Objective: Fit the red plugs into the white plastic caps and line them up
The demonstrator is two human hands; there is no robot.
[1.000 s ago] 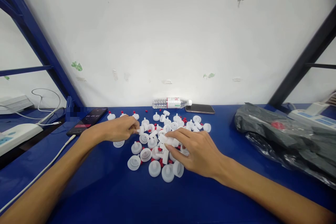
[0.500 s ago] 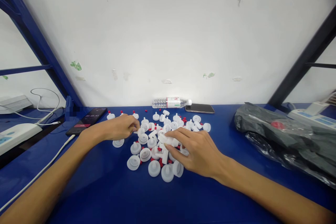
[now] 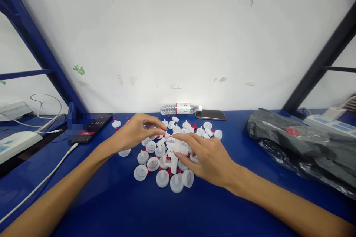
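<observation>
My right hand (image 3: 208, 157) pinches a white nozzle cap (image 3: 181, 147) between thumb and fingers, on its side with the spout upward, over the middle of the pile. My left hand (image 3: 139, 129) is just left of it, thumb and index finger brought close together above the pile. What sits between those fingertips, if anything, is too small to make out; a spot of red shows just under them. Beneath both hands lie several loose white nozzle caps (image 3: 162, 178), some upright, some upturned, with small red tip caps (image 3: 170, 172) among them. A white cap with a red tip (image 3: 116, 123) stands at the left.
A clear water bottle (image 3: 180, 108) lies along the wall, beside a dark phone (image 3: 210, 114). Another phone (image 3: 94, 127), cabled and showing a timer, is at the left. A grey plastic bag (image 3: 300, 148) covers the right side. Power strips (image 3: 19, 142) lie at the edges.
My left hand has moved right from the left edge of the pile toward my right hand, and its curled fingers have stretched out. My right hand stays in place with the nozzle cap.
</observation>
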